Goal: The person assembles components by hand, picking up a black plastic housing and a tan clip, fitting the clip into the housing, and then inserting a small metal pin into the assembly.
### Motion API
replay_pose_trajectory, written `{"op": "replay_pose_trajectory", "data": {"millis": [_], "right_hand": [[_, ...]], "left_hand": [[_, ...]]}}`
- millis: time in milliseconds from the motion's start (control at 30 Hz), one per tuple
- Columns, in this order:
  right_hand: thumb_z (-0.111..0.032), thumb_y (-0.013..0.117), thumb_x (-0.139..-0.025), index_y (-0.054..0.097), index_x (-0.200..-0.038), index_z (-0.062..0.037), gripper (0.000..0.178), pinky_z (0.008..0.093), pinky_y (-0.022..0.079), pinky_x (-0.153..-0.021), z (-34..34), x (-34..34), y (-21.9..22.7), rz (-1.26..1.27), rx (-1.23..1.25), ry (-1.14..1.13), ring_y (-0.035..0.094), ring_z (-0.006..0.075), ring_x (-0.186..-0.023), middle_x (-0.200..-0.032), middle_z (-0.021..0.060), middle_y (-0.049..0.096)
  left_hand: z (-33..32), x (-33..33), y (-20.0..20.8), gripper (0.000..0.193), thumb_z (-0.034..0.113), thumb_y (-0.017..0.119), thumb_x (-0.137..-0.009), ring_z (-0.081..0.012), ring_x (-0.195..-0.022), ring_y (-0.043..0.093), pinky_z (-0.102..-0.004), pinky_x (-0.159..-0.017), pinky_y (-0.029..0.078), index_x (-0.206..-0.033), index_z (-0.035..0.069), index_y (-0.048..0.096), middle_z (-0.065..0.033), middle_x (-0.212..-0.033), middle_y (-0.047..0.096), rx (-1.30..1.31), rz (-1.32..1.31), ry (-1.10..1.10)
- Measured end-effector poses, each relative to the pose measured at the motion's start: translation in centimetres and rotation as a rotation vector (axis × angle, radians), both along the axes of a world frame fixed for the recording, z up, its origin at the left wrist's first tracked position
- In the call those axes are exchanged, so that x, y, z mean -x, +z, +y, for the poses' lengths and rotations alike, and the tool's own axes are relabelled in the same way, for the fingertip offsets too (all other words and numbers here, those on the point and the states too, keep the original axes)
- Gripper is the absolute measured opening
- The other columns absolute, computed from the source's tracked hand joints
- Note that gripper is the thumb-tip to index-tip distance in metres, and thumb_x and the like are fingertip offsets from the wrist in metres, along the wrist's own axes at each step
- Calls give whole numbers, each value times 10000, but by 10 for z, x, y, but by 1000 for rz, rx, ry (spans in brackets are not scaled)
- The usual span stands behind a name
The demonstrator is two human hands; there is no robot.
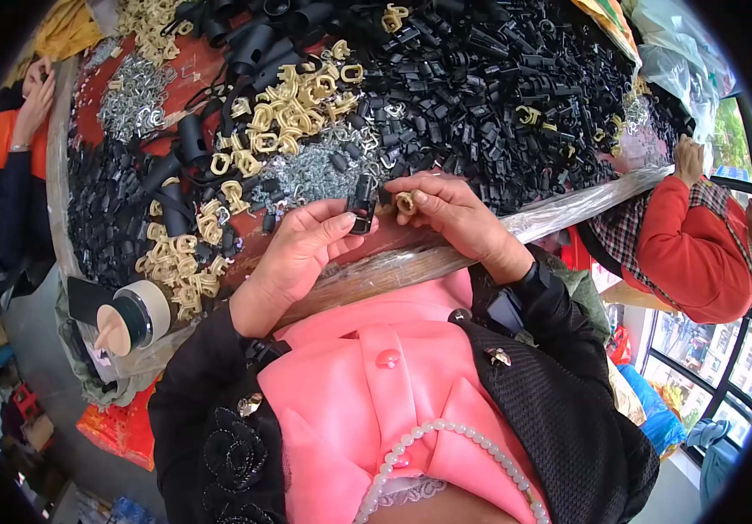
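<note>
In front of my chest, at the table's near edge, my left hand (301,246) is closed on a small black plastic part (363,205), held upright between thumb and fingers. Just to its right, my right hand (461,217) pinches a small beige plastic piece (406,203) with an opening in it. The two parts are close together; whether they touch is unclear. Beyond my hands lie a heap of small metal hooks (315,166), a pile of beige plastic rings (293,113) and a wide spread of black plastic parts (489,105).
A plastic-wrapped wooden rail (376,278) edges the table before me. At the left corner sit a spool-like cylinder (135,316) and a black flat object (90,299). Other people work nearby: a person in orange (17,148) on the left, a red sleeve (690,249) on the right.
</note>
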State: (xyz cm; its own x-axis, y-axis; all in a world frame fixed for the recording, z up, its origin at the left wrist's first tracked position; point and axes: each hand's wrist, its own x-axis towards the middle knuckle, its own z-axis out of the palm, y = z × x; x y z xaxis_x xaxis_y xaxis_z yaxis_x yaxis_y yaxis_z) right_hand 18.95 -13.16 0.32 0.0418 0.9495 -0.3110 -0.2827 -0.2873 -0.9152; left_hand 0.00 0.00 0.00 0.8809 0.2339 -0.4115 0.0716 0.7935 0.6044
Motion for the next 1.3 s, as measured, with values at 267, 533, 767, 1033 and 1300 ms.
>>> {"op": "replay_pose_trajectory", "data": {"millis": [267,533,767,1033,1300], "right_hand": [[-101,502,-836,474,-880,-16,100,207,421,-695,7,7,-6,-304,-210,-64,527,88,-773,-803,25,544],[-144,520,-832,470,-791,-29,132,212,414,-612,2,7,19,-326,-122,-10,513,76,-689,-689,18,520],[-177,552,-812,509,-747,-36,162,228,402,-648,8,6,20,-327,-361,-143,480,85,-750,-754,29,493],[-180,597,-766,517,-677,-42,183,256,355,-749,14,23,30,-275,-442,-317,425,133,-867,-912,50,447],[-172,582,-786,534,-741,-58,132,257,336,-778,16,23,25,-426,-466,-318,401,123,-900,-997,55,412]], "left_hand": [[2,-10,8,223,59,492,-808,-204,-901,561,-272,-756,464,-1008,-38,498,-128,-972,565,0,31,-6],[-1,-10,9,206,54,512,-794,-258,-875,576,-277,-708,486,-993,1,504,-147,-938,577,34,34,21],[-5,-18,13,203,63,523,-793,-230,-828,591,-253,-661,496,-987,5,506,-129,-915,587,47,62,39],[-9,-26,13,203,64,552,-779,-174,-782,594,-253,-657,500,-975,19,518,-95,-885,592,47,58,35],[-12,-20,5,196,51,554,-780,-147,-807,569,-263,-703,489,-969,30,509,-61,-898,569,75,52,63]]}}
